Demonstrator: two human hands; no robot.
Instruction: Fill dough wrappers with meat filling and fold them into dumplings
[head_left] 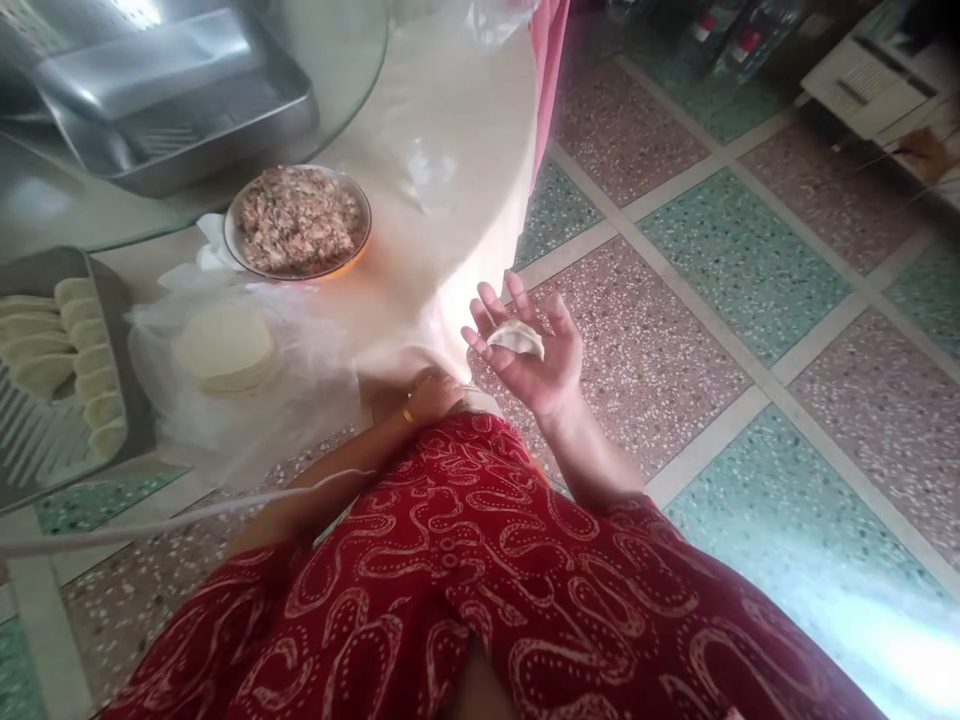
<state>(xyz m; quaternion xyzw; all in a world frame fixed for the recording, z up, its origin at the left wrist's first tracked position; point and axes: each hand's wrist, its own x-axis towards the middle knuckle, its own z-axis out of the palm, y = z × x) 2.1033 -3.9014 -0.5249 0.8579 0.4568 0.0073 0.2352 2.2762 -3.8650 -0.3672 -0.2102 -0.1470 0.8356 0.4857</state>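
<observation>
A folded dumpling (516,339) lies in the upturned palm of my right hand (551,365), whose fingers are spread and slightly curled around it. My left hand (435,395) rests low by the tablecloth's edge, close to my lap; its fingers are mostly hidden, so its grip cannot be made out. To the left, a stack of round dumpling wrappers (225,345) sits on a clear plastic bag (307,400). A bowl (365,228) heaped with minced filling (296,215) stands behind the wrappers.
At the far left, a metal tray (45,440) holds several finished dumplings (94,350) in rows. A deep steel pan (202,150) stands on the glass tabletop (352,60). A white cord (187,518) crosses my left forearm. Bottles (750,40) and a white cabinet (862,85) stand on the tiled floor.
</observation>
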